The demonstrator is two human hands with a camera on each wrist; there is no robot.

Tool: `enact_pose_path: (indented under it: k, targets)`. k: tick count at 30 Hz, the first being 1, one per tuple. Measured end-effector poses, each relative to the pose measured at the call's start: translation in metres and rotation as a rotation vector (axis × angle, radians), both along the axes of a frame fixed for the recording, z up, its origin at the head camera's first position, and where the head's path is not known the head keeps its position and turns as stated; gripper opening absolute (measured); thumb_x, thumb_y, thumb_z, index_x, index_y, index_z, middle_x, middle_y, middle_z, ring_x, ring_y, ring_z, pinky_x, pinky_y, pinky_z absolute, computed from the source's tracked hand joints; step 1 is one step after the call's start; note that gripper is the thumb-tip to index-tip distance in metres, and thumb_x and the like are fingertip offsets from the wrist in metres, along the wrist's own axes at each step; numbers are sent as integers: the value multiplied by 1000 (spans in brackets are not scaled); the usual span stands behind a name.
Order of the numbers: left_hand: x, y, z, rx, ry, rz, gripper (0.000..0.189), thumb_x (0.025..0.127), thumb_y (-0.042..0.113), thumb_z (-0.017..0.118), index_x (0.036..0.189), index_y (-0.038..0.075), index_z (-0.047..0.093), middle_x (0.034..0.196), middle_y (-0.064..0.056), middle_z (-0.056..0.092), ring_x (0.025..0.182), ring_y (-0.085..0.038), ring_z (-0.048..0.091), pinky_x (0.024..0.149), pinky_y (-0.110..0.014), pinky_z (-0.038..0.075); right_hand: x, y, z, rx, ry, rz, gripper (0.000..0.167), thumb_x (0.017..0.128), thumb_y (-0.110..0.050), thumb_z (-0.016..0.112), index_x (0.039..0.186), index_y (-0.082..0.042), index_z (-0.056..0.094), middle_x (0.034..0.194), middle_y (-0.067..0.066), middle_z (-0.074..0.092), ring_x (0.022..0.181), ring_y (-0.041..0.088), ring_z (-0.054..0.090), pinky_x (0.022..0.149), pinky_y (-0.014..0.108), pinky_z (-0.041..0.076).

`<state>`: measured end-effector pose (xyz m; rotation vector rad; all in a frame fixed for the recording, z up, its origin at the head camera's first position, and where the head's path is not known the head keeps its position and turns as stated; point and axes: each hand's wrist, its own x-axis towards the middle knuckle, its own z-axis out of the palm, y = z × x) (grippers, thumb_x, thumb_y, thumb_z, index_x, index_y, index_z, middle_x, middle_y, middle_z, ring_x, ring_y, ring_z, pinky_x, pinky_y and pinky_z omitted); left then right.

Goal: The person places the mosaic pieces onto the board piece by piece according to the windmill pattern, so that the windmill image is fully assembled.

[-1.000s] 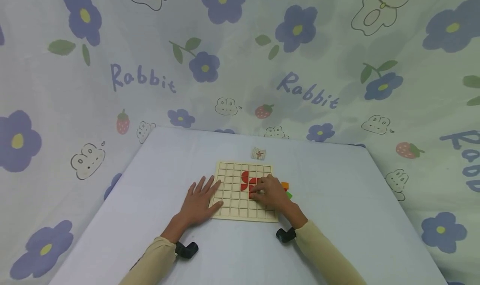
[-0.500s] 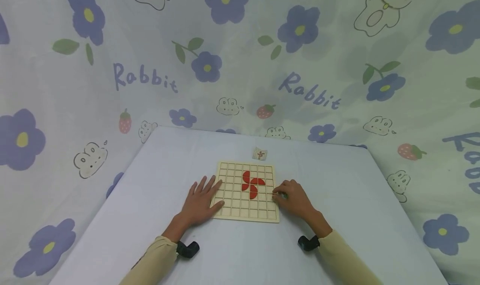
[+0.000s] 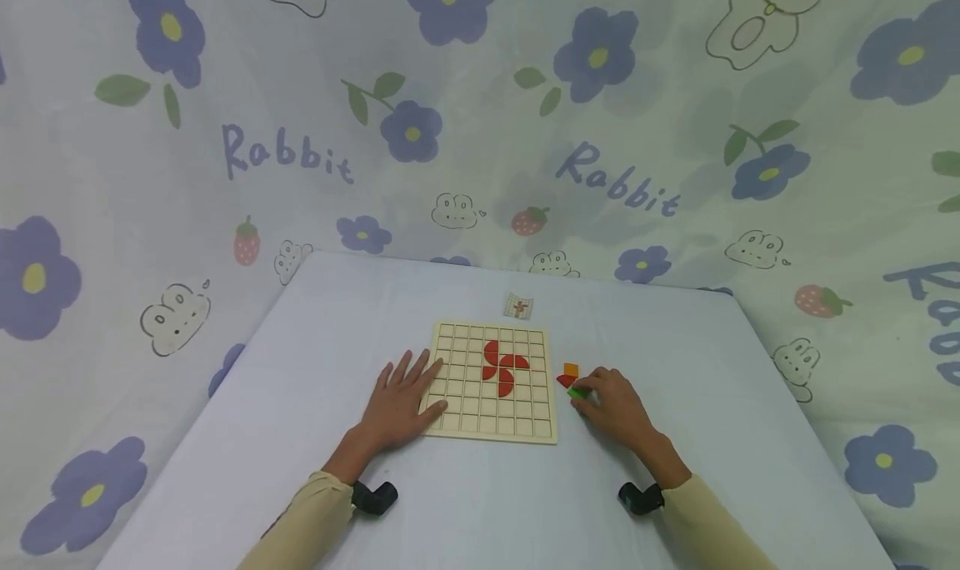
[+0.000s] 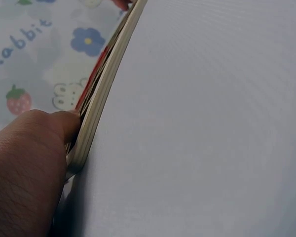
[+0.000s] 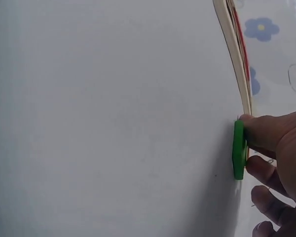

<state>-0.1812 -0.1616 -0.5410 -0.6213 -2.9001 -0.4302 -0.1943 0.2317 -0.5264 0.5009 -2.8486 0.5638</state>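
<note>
My left hand [image 3: 397, 407] lies spread at the left edge of a square wooden grid board [image 3: 462, 416], fingers and thumb overlapping the rim. Red rounded tiles [image 3: 506, 382] form a pinwheel shape in the grid cells. To the right of the board, my right hand [image 3: 618, 407] pinches a green tile [image 3: 575, 393] between thumb and index finger. In the right wrist view this green tile [image 5: 238, 150] shows its thick edge, low at the white surface. A red tile [image 3: 566, 381] and an orange square tile [image 3: 571, 370] lie just beyond it.
A small card [image 3: 518, 306] printed with a red pinwheel on a grid lies behind the board. The white table [image 3: 360, 320] is backed by a hanging cloth [image 3: 465, 120] with flowers and rabbits.
My right hand has moved right, from over the red tiles on the board to the loose tiles beside it, uncovering the pinwheel shape. The left hand has stayed in place.
</note>
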Motion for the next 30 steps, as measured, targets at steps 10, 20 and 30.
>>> enact_pose_path:
  k: [10, 20, 30]
  targets:
    - [-1, -1, 0, 10, -7, -8, 74, 96, 59, 48, 155, 16, 34, 160, -11, 24, 146, -38, 16, 112, -61, 14, -16, -9, 5, 15, 92, 13, 28, 79, -24, 83, 102, -8, 77, 85, 3, 59, 77, 21, 48, 64, 35, 41]
    - [-2, -1, -3, 25, -9, -3, 74, 96, 59, 48, 155, 17, 33, 160, -11, 24, 146, -38, 15, 112, -60, 11, -27, -16, 15, 24, -66, 10, 26, 80, -23, 83, 103, -13, 76, 80, -3, 60, 74, 17, 49, 64, 34, 42]
    - [-2, -1, -4, 22, -21, -1, 73, 96, 59, 47, 156, 18, 32, 161, -8, 21, 147, -36, 13, 113, -59, 10, -27, -18, 22, -55, -211, 69, 12, 82, -10, 81, 90, -15, 75, 85, -6, 63, 83, 16, 55, 76, 37, 48]
